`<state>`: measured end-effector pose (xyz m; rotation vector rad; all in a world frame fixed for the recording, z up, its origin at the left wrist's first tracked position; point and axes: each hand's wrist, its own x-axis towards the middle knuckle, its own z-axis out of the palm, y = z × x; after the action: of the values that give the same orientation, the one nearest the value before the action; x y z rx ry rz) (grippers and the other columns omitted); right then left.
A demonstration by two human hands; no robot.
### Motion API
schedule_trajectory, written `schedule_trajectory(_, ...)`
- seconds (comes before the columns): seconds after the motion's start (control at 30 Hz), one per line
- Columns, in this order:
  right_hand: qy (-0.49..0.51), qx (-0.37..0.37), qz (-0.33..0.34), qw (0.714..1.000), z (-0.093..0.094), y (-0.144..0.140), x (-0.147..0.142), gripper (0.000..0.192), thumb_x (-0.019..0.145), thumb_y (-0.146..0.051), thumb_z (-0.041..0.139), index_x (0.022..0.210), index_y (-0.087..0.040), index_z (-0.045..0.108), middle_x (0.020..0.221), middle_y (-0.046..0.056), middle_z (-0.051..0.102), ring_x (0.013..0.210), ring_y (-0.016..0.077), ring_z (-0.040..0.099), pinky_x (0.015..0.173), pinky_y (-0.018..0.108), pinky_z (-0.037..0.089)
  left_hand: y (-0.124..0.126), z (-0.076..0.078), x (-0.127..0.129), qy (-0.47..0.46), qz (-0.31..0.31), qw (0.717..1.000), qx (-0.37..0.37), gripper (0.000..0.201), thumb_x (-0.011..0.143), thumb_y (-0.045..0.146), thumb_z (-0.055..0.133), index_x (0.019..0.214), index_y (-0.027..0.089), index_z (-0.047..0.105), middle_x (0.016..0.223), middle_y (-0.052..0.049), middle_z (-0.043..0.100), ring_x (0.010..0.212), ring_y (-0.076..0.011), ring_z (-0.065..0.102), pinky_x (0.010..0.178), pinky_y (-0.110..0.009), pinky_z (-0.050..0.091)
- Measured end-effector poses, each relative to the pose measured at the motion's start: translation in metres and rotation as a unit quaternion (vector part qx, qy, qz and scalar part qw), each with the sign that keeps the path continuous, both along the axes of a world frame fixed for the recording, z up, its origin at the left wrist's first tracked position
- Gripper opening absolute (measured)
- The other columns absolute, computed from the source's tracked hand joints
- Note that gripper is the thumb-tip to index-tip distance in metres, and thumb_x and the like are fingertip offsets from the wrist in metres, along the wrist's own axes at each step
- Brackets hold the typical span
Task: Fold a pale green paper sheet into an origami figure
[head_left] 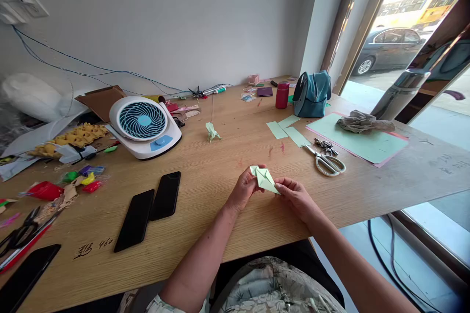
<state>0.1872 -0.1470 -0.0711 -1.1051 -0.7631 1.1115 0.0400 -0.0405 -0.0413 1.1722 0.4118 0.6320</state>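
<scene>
Between my two hands, just above the near part of the wooden table, is a small piece of folded pale green paper [265, 179] with crisp diagonal creases. My left hand [246, 185] pinches its left side, thumb in front and fingers behind. At the lower right corner, the thumb and fingers of my right hand [293, 194] close on the paper. A finished-looking folded green paper figure [212, 132] stands farther back on the table. Flat green paper strips [295, 136] lie beyond my right hand, beside white-handled scissors [328, 162] and a bunch of keys [325, 146].
Two black phones [166, 195] lie left of my arms, with another phone [29, 274] at the lower left. A white fan [147, 127] stands at the back left. Green sheets [362, 144] hold a grey cloth [363, 122] at right, near a red flask [282, 95] and blue bag [313, 94].
</scene>
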Motion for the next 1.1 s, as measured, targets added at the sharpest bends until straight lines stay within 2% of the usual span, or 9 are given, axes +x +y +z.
schedule_trajectory(0.1,-0.013,0.017,-0.08,0.997,-0.004,0.003,0.002,0.034,0.072,-0.053,0.078,0.081,-0.021,0.068,0.073,0.0,0.064,0.065,0.0139,0.056,0.063,0.027,0.045,0.002,-0.004,0.001,-0.015,0.001,0.999,-0.031,0.038,0.077,0.034,0.07,0.11,0.016,0.064,0.1,-0.007,0.063,0.081,-0.0147,0.061,0.066,-0.024,0.049)
schedule_trajectory(0.2,-0.028,0.024,-0.106,0.994,-0.006,0.006,0.003,0.036,0.071,-0.054,0.078,0.078,-0.022,0.065,0.071,0.0,0.064,0.066,0.0157,0.061,0.063,0.028,0.045,0.0,-0.005,0.002,-0.007,-0.006,1.0,-0.005,0.041,0.079,0.035,0.07,0.114,0.017,0.064,0.109,-0.008,0.063,0.09,-0.0166,0.061,0.07,-0.026,0.051)
schedule_trajectory(0.3,-0.047,0.025,-0.09,0.994,-0.005,0.007,-0.001,0.038,0.068,-0.055,0.08,0.075,-0.021,0.064,0.066,-0.001,0.062,0.062,0.0169,0.063,0.06,0.028,0.044,-0.002,-0.009,0.005,0.022,0.026,0.998,0.047,0.037,0.076,0.04,0.075,0.101,0.014,0.066,0.095,-0.006,0.064,0.081,-0.014,0.058,0.065,-0.023,0.05)
schedule_trajectory(0.43,-0.074,0.039,-0.058,0.995,-0.006,0.006,-0.007,0.034,0.072,-0.052,0.078,0.076,-0.021,0.064,0.068,0.0,0.061,0.066,0.0178,0.062,0.065,0.03,0.046,0.002,-0.02,0.009,0.045,0.072,0.993,0.079,0.036,0.068,0.043,0.081,0.076,0.013,0.063,0.072,0.001,0.056,0.065,-0.0094,0.049,0.056,-0.02,0.043)
schedule_trajectory(0.57,-0.13,0.076,-0.056,0.987,-0.008,0.003,-0.008,0.03,0.08,-0.046,0.073,0.096,-0.022,0.065,0.087,0.003,0.065,0.068,0.0156,0.057,0.063,0.029,0.045,0.007,-0.026,0.008,0.077,0.094,0.986,0.112,0.038,0.069,0.046,0.079,0.071,0.013,0.061,0.064,0.004,0.05,0.058,-0.0074,0.042,0.054,-0.02,0.036)
schedule_trajectory(0.7,-0.202,0.073,-0.09,0.973,-0.006,0.001,-0.006,0.039,0.084,-0.043,0.069,0.117,-0.026,0.058,0.1,0.002,0.061,0.057,0.0102,0.044,0.05,0.026,0.035,0.003,-0.023,0.007,0.113,0.089,0.966,0.214,0.032,0.074,0.041,0.076,0.072,0.012,0.062,0.065,0.004,0.05,0.06,-0.0084,0.042,0.057,-0.021,0.034)
schedule_trajectory(0.87,-0.213,0.059,-0.093,0.971,-0.006,0.0,-0.008,0.036,0.084,-0.044,0.069,0.112,-0.026,0.055,0.094,0.0,0.058,0.057,0.0101,0.045,0.05,0.025,0.035,-0.013,-0.014,0.008,0.153,0.094,0.907,0.382,0.021,0.082,0.03,0.07,0.07,0.013,0.063,0.067,0.002,0.05,0.063,-0.0095,0.042,0.057,-0.021,0.032)
schedule_trajectory(0.97,-0.194,0.069,-0.098,0.974,-0.007,0.001,-0.009,0.028,0.086,-0.045,0.066,0.103,-0.025,0.055,0.086,-0.001,0.058,0.062,0.0132,0.052,0.055,0.026,0.041,-0.019,-0.011,0.008,0.16,0.087,0.907,0.379,0.014,0.083,0.028,0.069,0.085,0.015,0.068,0.07,0.002,0.055,0.062,-0.0095,0.044,0.058,-0.021,0.035)
schedule_trajectory(1.1,-0.166,0.084,-0.095,0.978,-0.006,0.001,-0.008,0.026,0.088,-0.045,0.064,0.103,-0.025,0.057,0.09,0.002,0.064,0.077,0.0182,0.06,0.067,0.03,0.048,-0.014,-0.012,0.007,0.161,0.092,0.931,0.316,0.024,0.081,0.03,0.07,0.1,0.016,0.067,0.07,0.002,0.056,0.059,-0.009,0.046,0.056,-0.02,0.038)
